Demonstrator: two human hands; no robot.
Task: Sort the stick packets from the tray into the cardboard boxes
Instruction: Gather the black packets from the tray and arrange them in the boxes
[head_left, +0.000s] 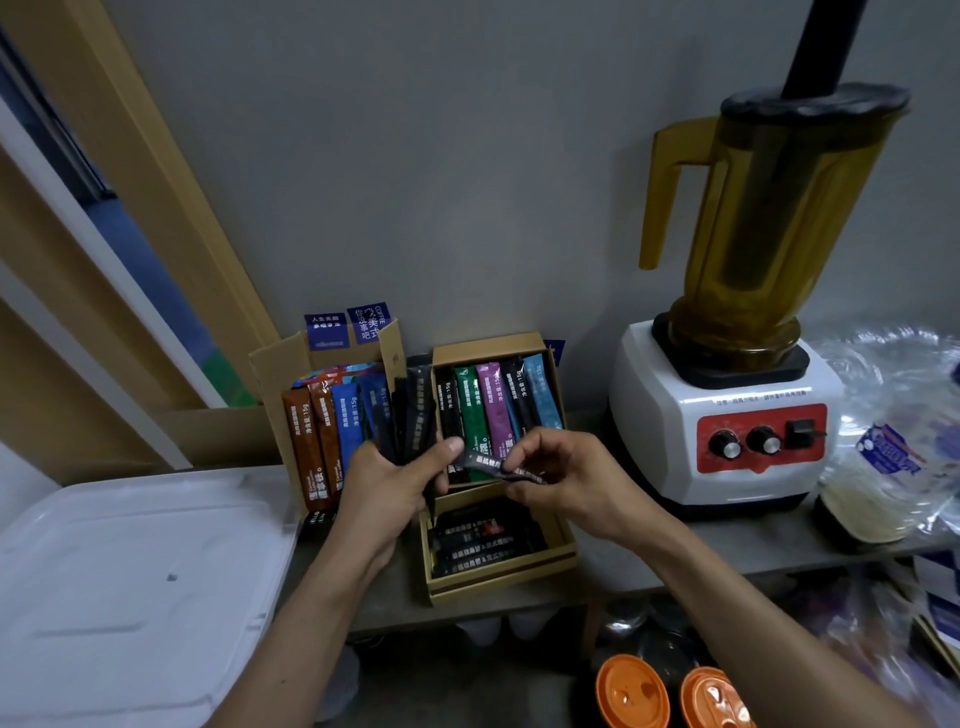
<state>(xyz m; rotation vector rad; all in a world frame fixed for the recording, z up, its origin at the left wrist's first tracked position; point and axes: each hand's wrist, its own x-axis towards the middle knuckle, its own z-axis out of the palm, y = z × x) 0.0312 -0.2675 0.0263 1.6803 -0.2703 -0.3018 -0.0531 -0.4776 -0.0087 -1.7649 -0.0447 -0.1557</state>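
**Above the boxes: black packets in both grips**

Over the counter (769, 540), my left grip (387, 488) is clenched round a fanned bundle of black stick packets (415, 410), held upright in front of the open carton (270, 374) of brown and blue packets. My right grip (561, 478) pinches a single black packet (488, 464) that lies crosswise between my hands. Just below sits the near box (563, 551), with black packets flat inside. The far box (540, 345) holds coloured ones. The white tray (130, 571) lies to my left.
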